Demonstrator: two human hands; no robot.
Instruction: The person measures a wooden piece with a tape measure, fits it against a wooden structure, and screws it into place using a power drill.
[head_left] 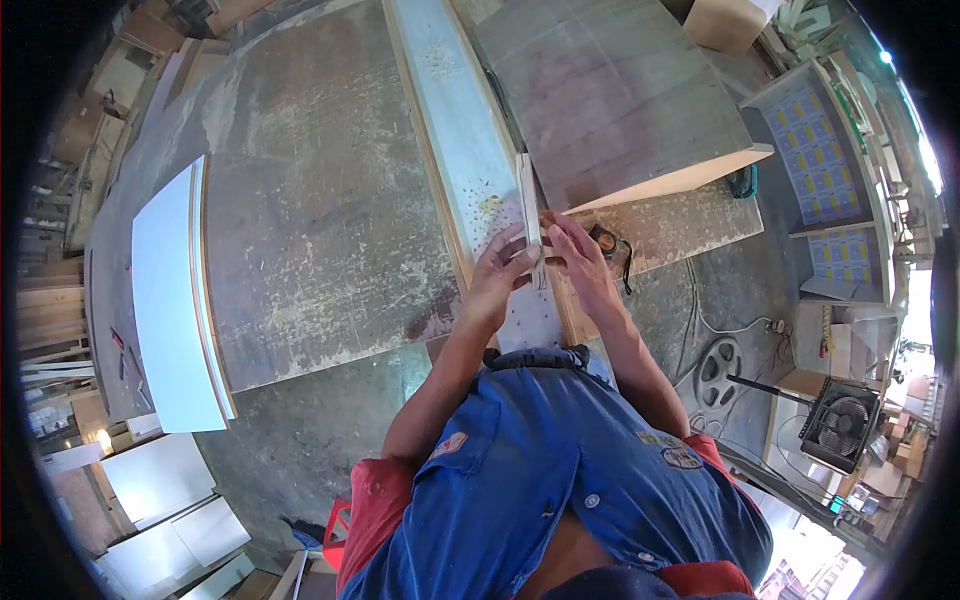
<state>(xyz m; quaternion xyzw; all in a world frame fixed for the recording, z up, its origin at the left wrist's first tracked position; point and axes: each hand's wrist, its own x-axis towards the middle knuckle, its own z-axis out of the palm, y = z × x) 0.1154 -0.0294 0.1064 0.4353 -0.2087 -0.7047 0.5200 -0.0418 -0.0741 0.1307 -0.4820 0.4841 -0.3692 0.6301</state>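
Observation:
A narrow bundle of thin wooden strips (528, 200) stands lengthwise between my hands, above a long pale board (460, 120). My left hand (498, 272) grips the bundle's near end from the left, thumb and fingers closed on it. From the right, my right hand (580, 262) has its fingertips bent against the same strips. Small dark bits and a yellowish patch are scattered on the pale board beside the strips. Just right of my right hand lies a tape measure (604, 240) with a black strap.
Large worn panels (330, 180) flank the pale board. White boards (168, 300) are stacked at the left. A raised panel edge (670, 180) is close on the right. Farther right are a shelf unit (815, 160), a fan (840, 425), a wheel (718, 372) and floor cables.

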